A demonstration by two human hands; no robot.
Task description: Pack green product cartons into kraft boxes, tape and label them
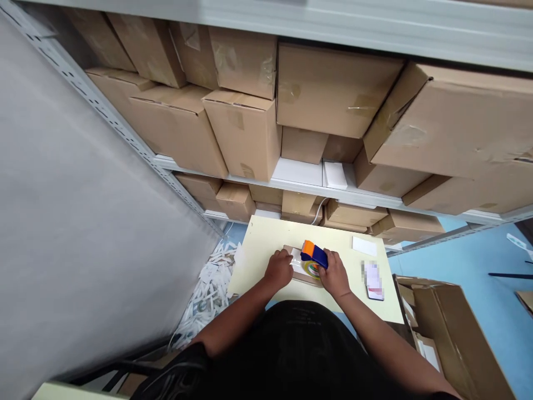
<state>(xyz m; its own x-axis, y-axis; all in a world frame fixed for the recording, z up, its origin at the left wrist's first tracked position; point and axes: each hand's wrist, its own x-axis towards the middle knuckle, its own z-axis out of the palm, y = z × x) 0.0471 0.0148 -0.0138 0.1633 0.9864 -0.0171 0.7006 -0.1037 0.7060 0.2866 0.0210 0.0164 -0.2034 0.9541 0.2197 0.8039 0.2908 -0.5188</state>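
A small flat cardboard box [310,281] lies on the pale yellow table with a white label [296,256] on top. My left hand [278,269] is closed on the box's left end, its fingertips at the label. In my right hand [335,274] is a tape dispenser [315,255], blue with an orange front part, gripped by its handle. The dispenser's tape roll [311,269] sits low over the box. Clear tape seems to run across the label between the dispenser and my left fingers. Part of the box is hidden under the dispenser and hands.
On the table [266,236], a white card stack [364,245] and a phone [373,281] lie at the right. Shelves ahead hold cardboard boxes [245,133]. Paper strips [208,286] litter the floor at left. An open carton [449,328] stands right of the table.
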